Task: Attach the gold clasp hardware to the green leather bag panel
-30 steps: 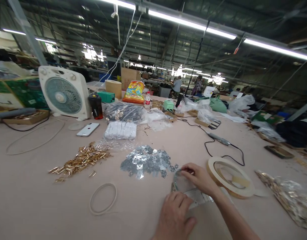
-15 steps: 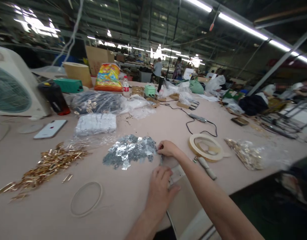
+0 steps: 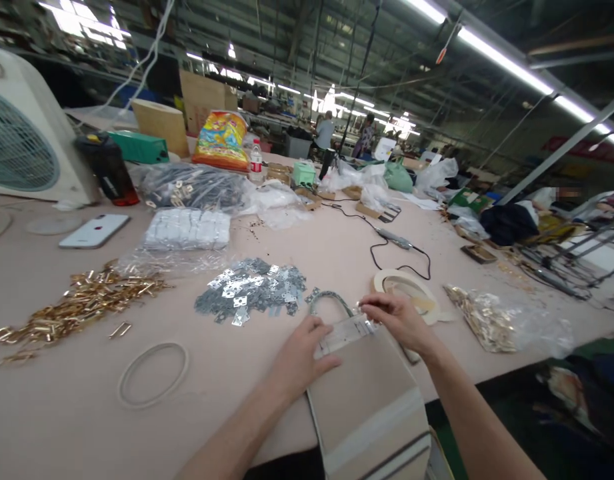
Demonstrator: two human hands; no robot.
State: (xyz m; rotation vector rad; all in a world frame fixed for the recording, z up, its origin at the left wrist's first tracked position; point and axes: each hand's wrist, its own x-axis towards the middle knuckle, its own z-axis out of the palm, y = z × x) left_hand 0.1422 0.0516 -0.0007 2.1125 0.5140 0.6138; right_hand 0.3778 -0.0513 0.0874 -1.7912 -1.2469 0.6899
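A beige bag [image 3: 367, 387] with a dark-edged rim lies at the table's front edge, a grey-green looped handle [image 3: 331, 295] at its far end. Across its top runs a clear strip [image 3: 344, 335] with dark marks. My left hand [image 3: 301, 350] holds the bag's upper left corner, thumb on the panel and fingers on the strip. My right hand [image 3: 394, 317] pinches a small shiny metal piece [image 3: 357, 307] over the strip's right end; its exact shape is unclear. Left of the handle spreads a pile of flat silver metal plates [image 3: 251, 288].
Gold metal fittings [image 3: 81, 303] lie in a heap on the left, near a pale ring [image 3: 154, 375]. Tape rolls [image 3: 387, 280] sit just beyond my right hand. A bag of metal parts [image 3: 487, 320] lies farther right; a corded tool [image 3: 394, 238] rests behind.
My right hand has moved right from the edge of the silver pile to the bag's top. My left hand has shifted slightly and now rests on the bag's corner. More of the bag shows.
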